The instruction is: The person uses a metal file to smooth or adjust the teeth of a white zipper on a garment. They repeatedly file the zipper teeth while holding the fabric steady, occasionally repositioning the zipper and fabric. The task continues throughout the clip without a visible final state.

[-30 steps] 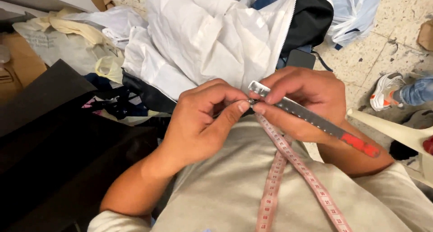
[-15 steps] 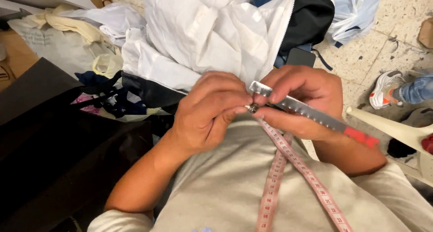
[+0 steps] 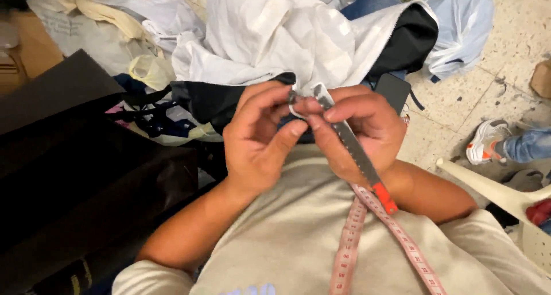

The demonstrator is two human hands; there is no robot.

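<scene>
Both hands are up close to the chest, in the middle of the frame, busy at the tip of a long metal tool with a red end. The right hand is wrapped around the grey shaft, thumb and forefinger pinched at its upper end. The left hand is curled in from the left, its fingertips pressed on a small pale ring right at that tip (too small to say what it is or whether it sits on the tool or only against it). By my reading the fiddly fitting work at the tip is in hand and not finished, since both sets of fingers are clamped on the same spot.

A pink measuring tape hangs over the beige shirt, just beneath the tool's red end.

Room to move is tight. A heap of white cloth and black fabric fills the top centre, just beyond the fingertips. A dark bag takes the left side, beside the left forearm. To the right the speckled floor lies open up to another person's sneaker and a pale chair leg at the right edge, close to the right elbow.
</scene>
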